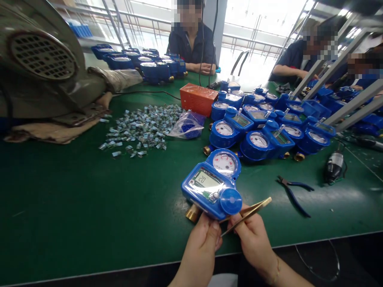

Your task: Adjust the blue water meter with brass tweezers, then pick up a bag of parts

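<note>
A blue water meter (206, 185) rests on the green table right in front of me, its display reading 20 and its round dial on the far side. A brass threaded end (193, 213) sticks out below its near left edge. My left hand (202, 239) is closed at the meter's near edge, thumb and fingers pinched together; what lies between them is hidden. Brass-coloured tweezers (254, 209) are in my right hand (254, 235), their points down by the left fingertips and their joined end up to the right.
Many more blue meters (259, 139) crowd the back right. Small clear-and-blue tags (143, 127) lie heaped at centre left, beside a plastic bag (190, 125) and an orange box (197, 99). Pliers (295, 191) lie at right. A large blower (44, 59) stands left. Co-workers (191, 48) sit opposite.
</note>
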Tool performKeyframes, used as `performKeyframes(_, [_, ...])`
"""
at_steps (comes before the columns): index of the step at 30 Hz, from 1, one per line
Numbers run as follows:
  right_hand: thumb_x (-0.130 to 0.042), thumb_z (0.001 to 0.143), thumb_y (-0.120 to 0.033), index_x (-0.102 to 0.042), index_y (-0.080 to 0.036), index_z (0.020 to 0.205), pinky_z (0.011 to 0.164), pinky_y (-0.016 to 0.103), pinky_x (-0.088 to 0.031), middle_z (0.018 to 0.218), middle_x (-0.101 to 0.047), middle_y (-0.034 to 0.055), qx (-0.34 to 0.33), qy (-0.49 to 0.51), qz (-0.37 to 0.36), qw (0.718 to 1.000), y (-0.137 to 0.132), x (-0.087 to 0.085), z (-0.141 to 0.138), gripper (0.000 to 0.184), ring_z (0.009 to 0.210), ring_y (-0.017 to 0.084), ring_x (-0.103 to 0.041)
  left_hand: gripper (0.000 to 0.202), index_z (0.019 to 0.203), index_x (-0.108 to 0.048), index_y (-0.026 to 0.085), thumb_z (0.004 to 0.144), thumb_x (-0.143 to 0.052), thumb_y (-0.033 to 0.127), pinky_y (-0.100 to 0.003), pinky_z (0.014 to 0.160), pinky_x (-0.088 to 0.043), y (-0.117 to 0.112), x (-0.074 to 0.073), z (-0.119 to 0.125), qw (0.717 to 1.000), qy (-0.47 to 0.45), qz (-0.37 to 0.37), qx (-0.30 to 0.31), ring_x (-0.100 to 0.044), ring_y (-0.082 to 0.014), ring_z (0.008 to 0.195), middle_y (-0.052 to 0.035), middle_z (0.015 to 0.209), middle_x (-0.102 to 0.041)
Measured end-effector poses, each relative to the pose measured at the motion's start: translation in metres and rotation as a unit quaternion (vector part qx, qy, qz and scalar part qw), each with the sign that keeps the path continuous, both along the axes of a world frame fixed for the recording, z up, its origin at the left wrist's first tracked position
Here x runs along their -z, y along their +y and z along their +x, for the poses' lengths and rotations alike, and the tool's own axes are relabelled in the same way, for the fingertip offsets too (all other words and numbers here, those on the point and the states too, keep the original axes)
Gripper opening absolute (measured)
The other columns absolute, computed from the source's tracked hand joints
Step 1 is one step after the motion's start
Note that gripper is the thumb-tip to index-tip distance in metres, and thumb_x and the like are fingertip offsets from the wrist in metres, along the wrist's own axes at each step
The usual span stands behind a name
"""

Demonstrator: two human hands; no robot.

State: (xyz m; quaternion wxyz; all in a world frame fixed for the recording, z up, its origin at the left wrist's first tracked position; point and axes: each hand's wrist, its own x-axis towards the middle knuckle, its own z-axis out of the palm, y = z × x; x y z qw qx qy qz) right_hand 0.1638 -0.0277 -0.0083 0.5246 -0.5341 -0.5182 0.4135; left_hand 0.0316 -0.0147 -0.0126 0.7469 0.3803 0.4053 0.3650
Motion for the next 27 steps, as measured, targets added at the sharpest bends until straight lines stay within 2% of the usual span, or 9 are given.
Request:
performKeyframes(2, [-0.045, 0.091, -0.026, -0.057, -0.016, 0.076, 0.06, 0.023, -0.038, 0.068, -0.053, -0.0004, 0.017, -0.058, 0.06, 0.996, -0.005, 0.0, -0.002, 0.021, 0.063, 0.011, -0.048, 0.04, 0.118, -0.047, 0.02, 0.086, -0.049, 0.044, -0.023, 0.052, -0.03, -0.001, -0.001, -0.001, 1.0, 0.006, -0.001, -0.005, -0.032, -0.0108, 0.056, 0.0004, 0.071, -0.045])
performKeyframes(4, [-0.045, 0.089, -0.018, -0.058, -0.016, 0.083, 0.064, 0.026, -0.039, 0.073, -0.057, 0.0011, 0.036, -0.145, 0.134, 0.98, -0.009, -0.002, -0.004, 0.014, 0.068, 0.012, -0.051, 0.037, 0.117, -0.048, 0.02, 0.087, -0.047, 0.043, -0.023, 0.053, -0.029, -0.001, 0.0, -0.001, 1.0, 0.003, 0.014, -0.003, -0.032, -0.0108, 0.058, 0.0006, 0.071, -0.044])
performKeyframes(7, [-0.046, 0.087, -0.012, -0.055, -0.016, 0.08, 0.059, 0.026, -0.038, 0.07, -0.057, 0.0016, 0.062, -0.232, 0.198, 0.95, -0.011, -0.007, -0.006, 0.013, 0.063, 0.012, -0.051, 0.036, 0.117, -0.046, 0.018, 0.09, -0.043, 0.041, -0.024, 0.053, -0.027, -0.002, 0.001, 0.0, 0.999, -0.007, 0.031, 0.004, -0.029, -0.0096, 0.058, -0.0002, 0.076, -0.045])
performKeyframes(13, [-0.045, 0.088, -0.011, -0.057, -0.016, 0.088, 0.058, 0.027, -0.041, 0.07, -0.058, 0.0038, 0.062, -0.275, 0.211, 0.936, -0.009, -0.011, -0.007, 0.013, 0.063, 0.014, -0.051, 0.036, 0.118, -0.042, 0.018, 0.09, -0.041, 0.041, -0.025, 0.053, -0.025, -0.001, 0.001, 0.0, 0.999, -0.015, 0.034, 0.016, -0.027, -0.0096, 0.059, 0.001, 0.076, -0.04])
performKeyframes(18, [-0.045, 0.088, -0.011, -0.057, -0.015, 0.091, 0.059, 0.028, -0.043, 0.071, -0.057, 0.0052, 0.054, -0.303, 0.226, 0.924, -0.01, -0.012, -0.009, 0.013, 0.064, 0.014, -0.051, 0.035, 0.114, -0.046, 0.018, 0.088, -0.045, 0.042, -0.024, 0.053, -0.027, 0.001, -0.001, 0.0, 0.999, -0.03, 0.027, 0.007, -0.028, -0.0096, 0.058, 0.0009, 0.075, -0.04])
performKeyframes(20, [-0.046, 0.087, -0.01, -0.057, -0.014, 0.091, 0.058, 0.028, -0.043, 0.071, -0.057, 0.0059, 0.049, -0.318, 0.236, 0.917, -0.01, -0.014, -0.009, 0.012, 0.064, 0.015, -0.051, 0.035, 0.115, -0.047, 0.02, 0.088, -0.047, 0.042, -0.024, 0.056, -0.031, 0.001, -0.001, 0.0, 0.999, -0.036, 0.015, 0.002, -0.034, -0.0102, 0.061, -0.0007, 0.08, -0.045])
performKeyframes(23, [-0.047, 0.086, -0.009, -0.056, -0.012, 0.095, 0.056, 0.027, -0.042, 0.07, -0.057, 0.0072, 0.041, -0.348, 0.262, 0.899, -0.01, -0.016, -0.011, 0.013, 0.064, 0.015, -0.05, 0.034, 0.117, -0.045, 0.022, 0.088, -0.047, 0.04, -0.025, 0.067, -0.039, 0.0, -0.002, -0.001, 0.999, -0.047, -0.003, -0.001, -0.045, -0.0133, 0.075, -0.0039, 0.094, -0.051])
performKeyframes(27, [-0.049, 0.085, -0.009, -0.057, -0.01, 0.092, 0.053, 0.027, -0.041, 0.067, -0.057, 0.0077, 0.052, -0.381, 0.288, 0.877, -0.009, -0.017, -0.012, 0.011, 0.061, 0.015, -0.049, 0.035, 0.12, -0.043, 0.024, 0.088, -0.048, 0.037, -0.028, 0.081, -0.042, -0.001, -0.003, -0.002, 0.997, -0.077, -0.024, 0.001, -0.049, -0.0171, 0.093, -0.0072, 0.113, -0.051])
